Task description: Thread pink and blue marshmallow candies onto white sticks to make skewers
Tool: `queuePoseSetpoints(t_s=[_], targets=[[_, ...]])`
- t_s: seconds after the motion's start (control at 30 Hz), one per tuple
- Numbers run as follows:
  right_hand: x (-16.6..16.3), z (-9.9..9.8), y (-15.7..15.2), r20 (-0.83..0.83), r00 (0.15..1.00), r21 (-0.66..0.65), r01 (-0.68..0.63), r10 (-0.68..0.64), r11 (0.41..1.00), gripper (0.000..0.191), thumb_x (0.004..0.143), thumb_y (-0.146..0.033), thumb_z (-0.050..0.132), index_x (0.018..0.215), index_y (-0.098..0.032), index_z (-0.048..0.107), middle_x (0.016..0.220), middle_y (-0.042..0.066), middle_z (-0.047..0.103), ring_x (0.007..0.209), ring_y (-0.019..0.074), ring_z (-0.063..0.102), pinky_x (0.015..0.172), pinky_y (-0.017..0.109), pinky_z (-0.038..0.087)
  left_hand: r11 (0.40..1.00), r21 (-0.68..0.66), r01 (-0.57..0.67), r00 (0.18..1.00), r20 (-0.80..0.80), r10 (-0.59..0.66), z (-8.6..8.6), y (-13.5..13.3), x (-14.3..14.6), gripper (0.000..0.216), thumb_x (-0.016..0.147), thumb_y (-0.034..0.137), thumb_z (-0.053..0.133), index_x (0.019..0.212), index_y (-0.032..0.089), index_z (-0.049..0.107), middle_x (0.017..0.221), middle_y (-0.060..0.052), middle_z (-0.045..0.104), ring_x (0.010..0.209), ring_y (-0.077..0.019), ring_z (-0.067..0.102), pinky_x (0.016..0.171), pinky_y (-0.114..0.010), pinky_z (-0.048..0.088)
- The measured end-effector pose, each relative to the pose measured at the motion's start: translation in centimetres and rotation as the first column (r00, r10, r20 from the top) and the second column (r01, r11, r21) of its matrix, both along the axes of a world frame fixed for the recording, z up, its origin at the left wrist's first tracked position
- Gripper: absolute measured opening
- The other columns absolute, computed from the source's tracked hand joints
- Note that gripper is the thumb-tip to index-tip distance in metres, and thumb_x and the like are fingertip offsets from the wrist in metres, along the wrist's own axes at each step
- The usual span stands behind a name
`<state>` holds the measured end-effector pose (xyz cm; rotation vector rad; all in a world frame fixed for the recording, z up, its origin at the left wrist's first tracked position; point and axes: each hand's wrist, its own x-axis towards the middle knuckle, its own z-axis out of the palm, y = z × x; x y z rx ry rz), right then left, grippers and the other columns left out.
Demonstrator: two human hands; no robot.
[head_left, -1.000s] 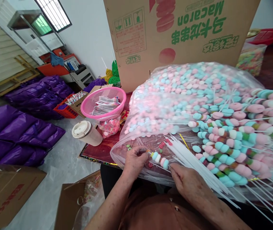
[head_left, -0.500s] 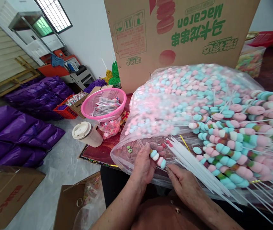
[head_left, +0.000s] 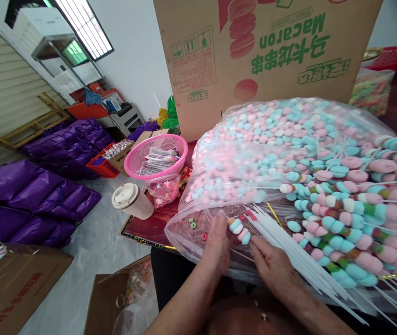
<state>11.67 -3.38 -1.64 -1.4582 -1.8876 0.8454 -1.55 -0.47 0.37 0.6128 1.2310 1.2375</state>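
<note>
Between my two hands is a candy skewer with blue, white and pink marshmallow pieces and an orange piece at its upper end. My left hand is closed at that upper end, thumb against the orange piece; its other fingers are partly hidden. My right hand pinches the skewer's lower end, just below the last blue piece. Beside my right hand lies a bundle of white sticks. Green gummy rings and a red gummy ring lie left of my left hand on clear plastic.
A large clear bag of marshmallows fills the middle of the table. Finished skewers are piled at the right. A pink basket and a lidded cup stand left. Behind rises a cardboard box.
The whole view has shifted, so things appear further right and slightly lower. The orange piece and a red ring beside my left hand show more plainly. Both hands keep hold of the skewer.
</note>
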Motion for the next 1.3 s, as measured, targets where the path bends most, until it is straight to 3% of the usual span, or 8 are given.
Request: queuePoseSetpoints(t_s=[0.07,0.13,0.37,0.67,0.87,1.1,1.17,1.3], targets=[[0.6,0.0,0.2,0.003,1.000,-0.021,0.026,-0.026,0.999,0.035,0.087,-0.039,0.031,0.062,-0.021,0.047,0.052,-0.001,0.048,0.053,0.0141,0.047,0.051,0.022,0.038,0.995,0.015,0.100,0.837,-0.543,-0.076,0.5,1.5,-3.1,0.035,0.086,0.045,0.036,0.102,0.019,0.054,0.089,-0.006,0.064,0.077,-0.0170,0.060,0.069,-0.029,0.046],[0.9,-0.1,0.1,0.012,1.000,-0.060,0.009,-0.008,0.998,0.036,0.086,-0.040,0.031,0.061,-0.020,0.047,0.051,-0.002,0.045,0.052,0.0135,0.045,0.049,0.022,0.036,0.965,-0.153,0.215,0.326,-0.920,-0.218,0.8,3.0,-6.0,0.028,0.085,0.035,0.040,0.100,0.020,0.058,0.095,-0.008,0.065,0.089,-0.0201,0.059,0.079,-0.031,0.043],[0.7,0.5,-0.6,-0.029,0.999,-0.079,-0.047,0.045,0.996,0.036,0.087,-0.038,0.031,0.067,-0.019,0.053,0.054,-0.002,0.049,0.052,0.0127,0.044,0.051,0.022,0.035,0.945,-0.255,0.203,0.112,-0.953,-0.281,1.7,5.2,-8.6,0.031,0.082,0.033,0.045,0.106,0.021,0.062,0.103,-0.009,0.066,0.096,-0.0234,0.058,0.082,-0.032,0.041],[1.0,1.0,-0.6,-0.059,0.998,-0.065,-0.022,0.018,0.998,0.037,0.087,-0.039,0.031,0.070,-0.018,0.056,0.056,-0.001,0.052,0.054,0.0133,0.046,0.052,0.022,0.036,0.906,-0.179,0.384,0.230,-0.932,-0.281,0.0,7.3,-3.0,0.028,0.064,0.014,0.059,0.091,0.018,0.066,0.104,-0.008,0.065,0.100,-0.0248,0.055,0.089,-0.033,0.038],[2.3,0.8,-0.6,-0.086,0.992,-0.073,0.084,-0.090,0.994,0.037,0.085,-0.042,0.035,0.065,-0.019,0.055,0.051,-0.002,0.048,0.052,0.0133,0.045,0.049,0.022,0.035,0.943,-0.088,0.320,0.482,-0.842,-0.242,0.3,7.6,-3.8,0.018,0.070,0.015,0.055,0.086,0.018,0.063,0.101,-0.008,0.065,0.100,-0.0227,0.055,0.087,-0.034,0.042],[1.5,1.5,0.3,-0.315,0.930,-0.138,0.151,-0.188,0.979,0.031,0.083,-0.044,0.044,0.069,-0.018,0.055,0.055,-0.002,0.049,0.055,0.0129,0.047,0.051,0.022,0.039,0.972,-0.123,0.200,0.975,-0.073,-0.210,2.5,2.1,-3.2,0.021,0.065,0.026,0.066,0.081,0.016,0.058,0.066,0.000,0.062,0.045,-0.0063,0.053,0.041,-0.016,0.041],[0.8,2.2,0.5,-0.397,0.899,-0.141,0.141,-0.187,0.980,0.031,0.081,-0.044,0.047,0.070,-0.018,0.056,0.056,-0.002,0.049,0.055,0.0123,0.046,0.052,0.021,0.039,0.974,-0.145,0.172,0.971,0.192,-0.143,2.6,0.8,-2.0,0.028,0.056,0.020,0.074,0.080,0.015,0.058,0.062,0.000,0.062,0.043,-0.0064,0.053,0.040,-0.016,0.041],[0.0,2.9,0.8,-0.565,0.810,-0.211,0.044,-0.158,0.977,0.027,0.079,-0.043,0.052,0.080,-0.017,0.060,0.068,0.000,0.058,0.063,0.0130,0.052,0.057,0.022,0.043,0.971,-0.091,0.222,0.961,0.187,-0.203,2.8,-0.5,-0.2,0.028,0.058,0.021,0.076,0.081,0.012,0.062,0.059,-0.002,0.063,0.046,-0.0092,0.056,0.044,-0.019,0.047]])
